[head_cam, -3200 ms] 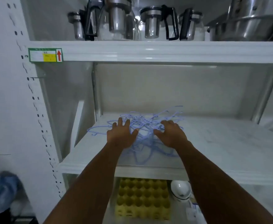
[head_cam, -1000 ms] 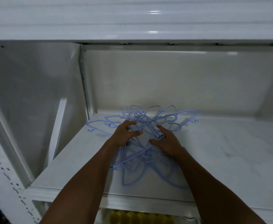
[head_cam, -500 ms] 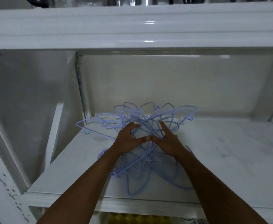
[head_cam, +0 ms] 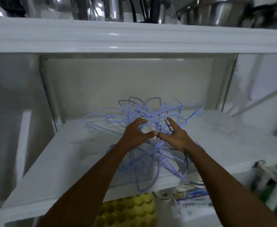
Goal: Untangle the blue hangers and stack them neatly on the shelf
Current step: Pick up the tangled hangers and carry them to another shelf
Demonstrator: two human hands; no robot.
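Though fingers [head_cam: 140,121] of left hand [head_cam: 134,135] and right hand [head_cam: 175,137] grasp the blue hangers [head_cam: 152,112], all sit tangled on the shelf [head_cam: 65,158], none stacked.

I see a white shelf [head_cam: 65,163] with a faintly marbled top. A tangled heap of blue hangers [head_cam: 157,151] lies on it, roughly midway between its side edges. The heap reaches from near the back edge to the front edge, where one loop hangs over.

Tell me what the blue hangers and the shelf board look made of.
The blue hangers: thin bent rods, pale blue, matte, no glint; likely plastic or plastic-coated wire. The shelf board: smooth white, faint grey marbling; perhaps laminate or painted metal.
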